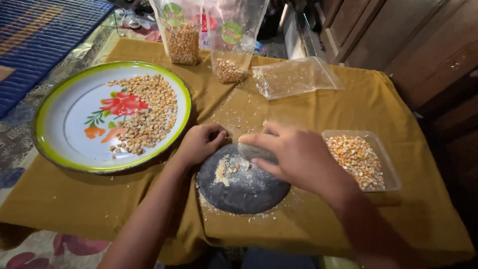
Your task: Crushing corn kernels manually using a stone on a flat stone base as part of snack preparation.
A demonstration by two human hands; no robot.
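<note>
Centrally, near the table's [388,99] front edge: right hand [294,157] clamped around a grey pestle stone [255,152], pressed onto crushed corn [226,172] on the round dark grinding stone [241,184]. Left hand [199,144] curled shut, resting on that stone's left rim, holding nothing visible. Enamel tray [64,119] at left edge, plastic tub [386,162] at right.

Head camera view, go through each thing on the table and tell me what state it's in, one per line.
Grinding stone slab: flat, dusted with crushed kernels.
Hand stone: gripped, resting on the slab.
Right hand: closed over the hand stone.
Left hand: curled, at the slab's edge.
Round tray: partly covered with kernels.
Clear container: open, full.
Two standing bags: open, partly filled.
Flat bag: lying down, nearly empty.
</note>
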